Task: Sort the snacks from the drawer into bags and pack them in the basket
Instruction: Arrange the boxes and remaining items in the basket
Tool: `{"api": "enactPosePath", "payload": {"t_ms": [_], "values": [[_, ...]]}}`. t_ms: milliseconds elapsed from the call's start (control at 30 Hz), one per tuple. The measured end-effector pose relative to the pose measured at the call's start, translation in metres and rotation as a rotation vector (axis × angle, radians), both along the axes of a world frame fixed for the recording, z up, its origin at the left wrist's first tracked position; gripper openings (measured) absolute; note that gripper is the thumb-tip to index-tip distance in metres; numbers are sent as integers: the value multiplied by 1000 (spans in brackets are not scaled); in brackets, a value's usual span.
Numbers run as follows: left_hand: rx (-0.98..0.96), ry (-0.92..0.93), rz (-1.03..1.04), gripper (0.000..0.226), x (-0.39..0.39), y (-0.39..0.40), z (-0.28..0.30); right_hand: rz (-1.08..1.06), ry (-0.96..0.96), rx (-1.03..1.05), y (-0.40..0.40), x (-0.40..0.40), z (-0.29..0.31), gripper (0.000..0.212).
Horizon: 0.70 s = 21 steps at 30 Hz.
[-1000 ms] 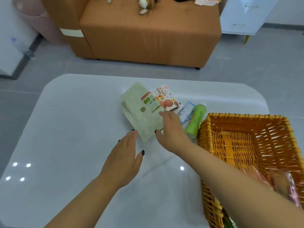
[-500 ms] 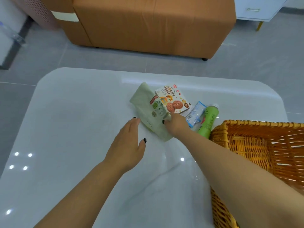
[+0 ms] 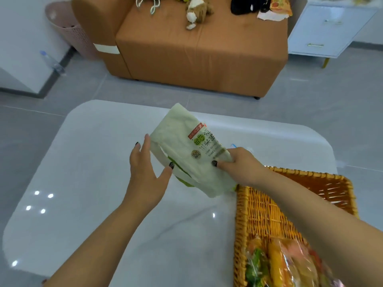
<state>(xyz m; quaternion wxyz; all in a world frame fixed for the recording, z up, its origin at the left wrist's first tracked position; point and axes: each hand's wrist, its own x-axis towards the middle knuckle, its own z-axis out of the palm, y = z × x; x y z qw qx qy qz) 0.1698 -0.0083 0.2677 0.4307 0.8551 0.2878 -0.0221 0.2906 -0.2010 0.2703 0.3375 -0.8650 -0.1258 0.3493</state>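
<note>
far left on the floor, a pink laundry basket (image 3: 68,30) stands against the wall, with a clear bottle (image 3: 51,62) lying below it. behind the table sits a brown sofa (image 3: 196,56) with a plush toy (image 3: 195,13) on it, and a white drawer unit (image 3: 327,30) stands at the far right.

in front of me is a white table (image 3: 87,183). my left hand (image 3: 145,172) hovers above it, fingers straight and slightly spread, thumb out, touching or nearly touching the left edge of the pale green bag (image 3: 190,152); i cannot tell which. it grips nothing.

the pale green bag is lifted off the table, tilted, printed side facing me, between my two hands. my right hand (image 3: 240,164) holds its right edge, thumb on the front and fingers curled behind.

to the right, at the table edge, is the woven basket (image 3: 257,214). a clear packet of colourful snacks (image 3: 279,264) already lies in its near end. other snacks beyond the bag are hidden by it and by my right hand.

as i judge it, the step is opening this bag for filling. to do it well, i would pinch one layer at the mouth with my left fingers while the right keeps the other layer, then pull the two apart gently. the thin film looks likely to cling together and slip.
</note>
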Motion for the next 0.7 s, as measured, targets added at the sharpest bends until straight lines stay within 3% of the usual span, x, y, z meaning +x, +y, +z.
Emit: {"api": "enactPosePath", "payload": {"t_ms": [100, 333, 433, 533, 700], "values": [[-109, -54, 105, 100, 2, -39, 13, 87, -14, 3, -54, 4, 33, 19], [-247, -103, -10, 100, 31, -153, 22, 293, -83, -193, -180, 25, 61, 23], [-306, -36, -90, 81, 40, -188, 16, 344, -109, -307, -221, 31, 59, 27], [-248, 40, -168, 51, 42, -208, 3, 392, -111, -406, -250, 31, 48, 25], [-76, 167, -254, 39, 43, -220, -18, 431, -143, -447, -267, 19, 6, 16]]}}
